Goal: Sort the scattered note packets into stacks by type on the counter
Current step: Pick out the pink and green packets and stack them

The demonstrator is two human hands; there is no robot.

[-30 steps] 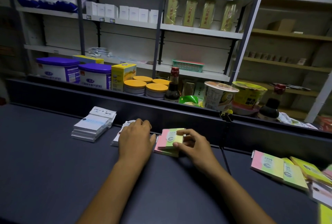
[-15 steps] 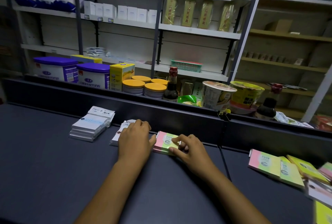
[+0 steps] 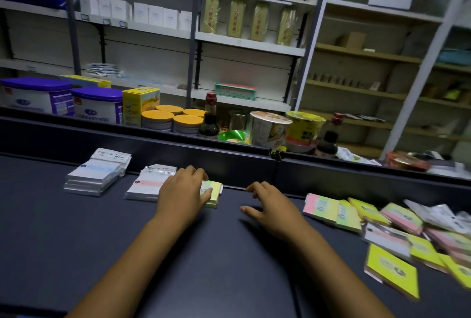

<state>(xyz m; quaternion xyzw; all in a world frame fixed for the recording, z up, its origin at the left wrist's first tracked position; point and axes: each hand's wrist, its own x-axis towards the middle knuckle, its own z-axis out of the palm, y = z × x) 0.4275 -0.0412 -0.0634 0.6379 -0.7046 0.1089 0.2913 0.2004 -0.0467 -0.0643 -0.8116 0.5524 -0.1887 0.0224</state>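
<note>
Three stacks stand along the back edge of the dark counter (image 3: 229,254): a white-and-blue stack (image 3: 98,173) at the left, a white stack with a pink band (image 3: 150,185) beside it, and a pink-and-yellow-green stack (image 3: 214,193) just right of that. The left hand (image 3: 182,194) rests on the coloured stack, its fingers curled over the top and near edge, thumb against the side. The right hand (image 3: 270,208) hovers close above the bare counter, fingers loosely spread and holding nothing. The unsorted packets (image 3: 395,236) lie in an overlapping heap at the far right, well apart from both hands.

Each packet looks like a flat, square-cornered pad of paper in glossy film (glare shows on the white ones), so it is probably light, fairly stiff across its face and slippery against its neighbours. A pinch across two opposite edges, thumb under one side, seems the surest hold; the top of a stack would likely slide if pushed sideways
</note>
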